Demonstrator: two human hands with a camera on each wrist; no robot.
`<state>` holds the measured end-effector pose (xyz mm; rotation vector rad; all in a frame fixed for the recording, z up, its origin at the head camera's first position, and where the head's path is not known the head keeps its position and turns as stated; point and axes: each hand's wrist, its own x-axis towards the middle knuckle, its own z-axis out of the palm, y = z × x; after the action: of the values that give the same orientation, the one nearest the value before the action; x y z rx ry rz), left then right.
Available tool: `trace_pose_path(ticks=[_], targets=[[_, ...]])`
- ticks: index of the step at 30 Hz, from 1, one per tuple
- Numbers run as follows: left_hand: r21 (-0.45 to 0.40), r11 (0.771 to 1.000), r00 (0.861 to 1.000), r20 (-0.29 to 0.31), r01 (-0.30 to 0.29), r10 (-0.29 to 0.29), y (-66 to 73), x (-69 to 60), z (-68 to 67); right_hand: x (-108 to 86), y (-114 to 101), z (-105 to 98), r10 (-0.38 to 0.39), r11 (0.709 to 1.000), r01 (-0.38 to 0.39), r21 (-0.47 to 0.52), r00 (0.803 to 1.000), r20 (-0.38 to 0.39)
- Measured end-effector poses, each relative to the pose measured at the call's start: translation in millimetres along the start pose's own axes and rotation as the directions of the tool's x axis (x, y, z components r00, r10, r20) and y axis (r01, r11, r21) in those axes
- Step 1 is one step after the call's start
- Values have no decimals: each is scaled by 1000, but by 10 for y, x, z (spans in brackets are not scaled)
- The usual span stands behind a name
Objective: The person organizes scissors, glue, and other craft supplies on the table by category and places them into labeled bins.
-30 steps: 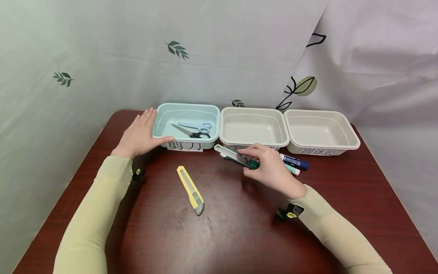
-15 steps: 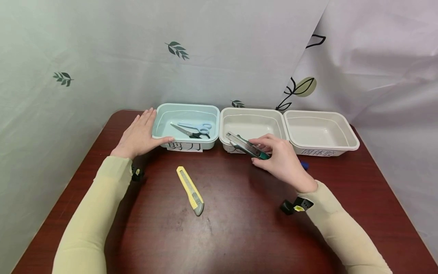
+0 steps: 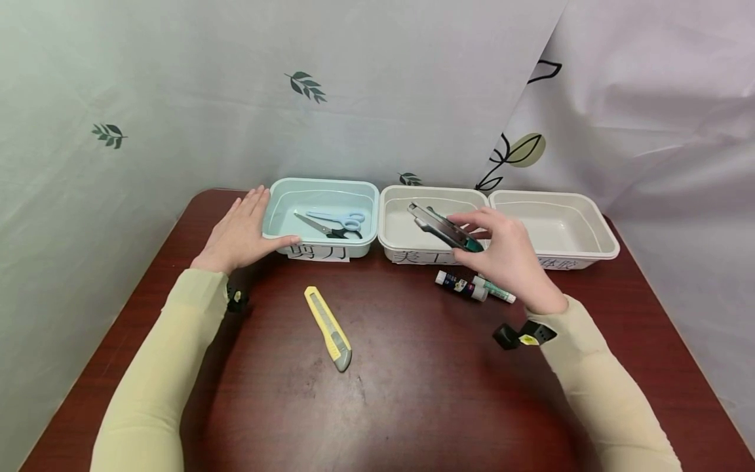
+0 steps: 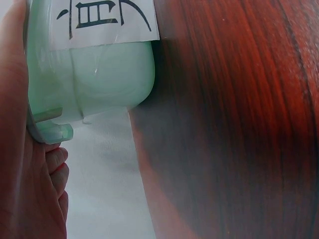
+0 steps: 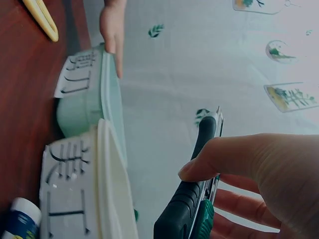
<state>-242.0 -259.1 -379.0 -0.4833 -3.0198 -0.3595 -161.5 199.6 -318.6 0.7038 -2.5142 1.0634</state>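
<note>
My right hand (image 3: 504, 252) pinches a dark green and black utility knife (image 3: 442, 227) between thumb and fingers, above the middle cream bin (image 3: 390, 248). The knife's metal side and black grip show close up in the right wrist view. With straight fingers spread, my left hand (image 3: 238, 229) rests on the left rim of the light blue bin (image 3: 277, 239), its thumb along the front edge. Inside that bin lie blue-handled scissors (image 3: 350, 221) and black-handled scissors (image 3: 336, 232). A yellow utility knife (image 3: 328, 328) lies on the table between my arms.
A cream bin (image 3: 610, 246) stands at the right end of the row. Before the middle bin lie a dark blue glue stick (image 3: 460, 286) and a green-white glue stick (image 3: 498, 290). Paper labels with handwriting front the bins. A patterned curtain (image 3: 354, 131) hangs behind the wooden table (image 3: 401, 380).
The right hand has lifted the green and black utility knife up and rightward, from before the middle bin to over it. Both glue sticks show more fully. The left hand has stayed still.
</note>
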Motion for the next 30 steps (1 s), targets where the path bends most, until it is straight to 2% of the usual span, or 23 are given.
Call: trace_pose_path(ticks=[13, 23, 30], targets=[[2, 1000, 1000, -1, 4, -4, -3, -9, 3, 275, -8, -196, 46, 999, -46, -12, 998, -42], [1, 1000, 1000, 2, -4, 4, 1, 5, 11, 543, -3, -351, 40, 988, -44, -147, 999, -31], [0, 1000, 1000, 2, 3, -3, -3, 1, 9, 729, 16, -451, 79, 982, -78, -172, 997, -1]])
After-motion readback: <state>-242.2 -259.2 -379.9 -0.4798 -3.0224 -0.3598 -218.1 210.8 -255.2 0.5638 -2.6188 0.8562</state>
